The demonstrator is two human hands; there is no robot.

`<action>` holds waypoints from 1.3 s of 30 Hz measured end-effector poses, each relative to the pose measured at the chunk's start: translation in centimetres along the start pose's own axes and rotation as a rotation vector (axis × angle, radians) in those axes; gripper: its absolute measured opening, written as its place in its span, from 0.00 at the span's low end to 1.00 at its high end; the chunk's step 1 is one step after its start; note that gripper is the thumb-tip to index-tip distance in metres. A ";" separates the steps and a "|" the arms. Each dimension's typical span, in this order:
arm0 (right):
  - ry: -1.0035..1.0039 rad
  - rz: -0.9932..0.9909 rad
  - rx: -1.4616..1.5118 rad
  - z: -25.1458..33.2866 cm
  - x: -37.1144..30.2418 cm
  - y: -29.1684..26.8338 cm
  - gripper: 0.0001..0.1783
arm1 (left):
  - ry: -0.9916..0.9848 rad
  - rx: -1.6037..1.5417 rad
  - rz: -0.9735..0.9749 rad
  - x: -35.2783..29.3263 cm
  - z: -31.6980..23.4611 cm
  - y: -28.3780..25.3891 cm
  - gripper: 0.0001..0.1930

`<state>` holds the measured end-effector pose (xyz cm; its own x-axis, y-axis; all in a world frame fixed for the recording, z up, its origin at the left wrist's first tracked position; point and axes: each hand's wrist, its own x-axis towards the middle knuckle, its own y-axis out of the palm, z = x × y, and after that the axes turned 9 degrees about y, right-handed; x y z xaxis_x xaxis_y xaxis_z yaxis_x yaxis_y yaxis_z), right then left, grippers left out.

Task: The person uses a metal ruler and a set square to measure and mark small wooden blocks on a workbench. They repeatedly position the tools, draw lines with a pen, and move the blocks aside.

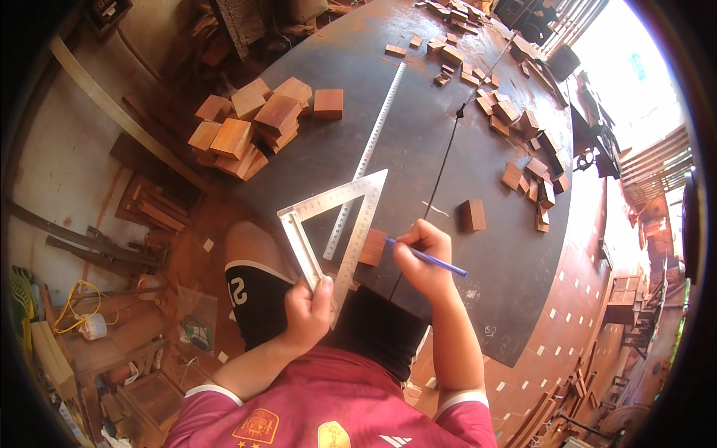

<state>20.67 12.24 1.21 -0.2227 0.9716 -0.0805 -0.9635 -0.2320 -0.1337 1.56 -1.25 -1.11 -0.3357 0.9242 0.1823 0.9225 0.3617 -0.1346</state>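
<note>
My left hand (308, 313) grips a silver triangular speed square (360, 216) by its lower corner, holding it over the near edge of the dark table. In my right hand (424, 256) is a blue pen (441, 263), its tip end pointing left toward a small reddish wood block (373, 247). That block lies between the square and my right hand, partly hidden by the square's edge. A long steel ruler (379, 118) lies on the table and passes beneath the square. Just right of my right hand stands another wood block (472, 215).
A stack of wood blocks (276, 116) sits at the table's left side. Several smaller blocks (511, 176) and offcuts are scattered along the right and far edges. A dark cord-like line (447, 149) runs across the tabletop (299, 175). Timber and clutter lie on the floor at left.
</note>
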 end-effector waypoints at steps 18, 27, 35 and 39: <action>-0.059 -0.088 -0.117 0.2 0.0 1.0 0.07 | -0.015 0.024 0.034 0.4 -0.8 1.3 0.09; -0.077 -0.088 -0.156 0.4 0.0 1.1 0.07 | 0.019 0.034 0.028 0.3 -0.7 1.5 0.09; -0.027 -0.043 -0.125 0.5 -0.2 1.2 0.09 | 0.021 0.043 0.016 0.1 -0.8 1.7 0.09; 0.076 0.180 -0.131 0.7 -0.8 0.4 0.11 | -0.005 0.046 0.022 0.0 -0.8 1.7 0.09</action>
<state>20.33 11.36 1.95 -0.3723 0.9088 -0.1882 -0.8807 -0.4100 -0.2374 3.23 -0.72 -0.53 -0.3165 0.9326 0.1736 0.9200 0.3464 -0.1834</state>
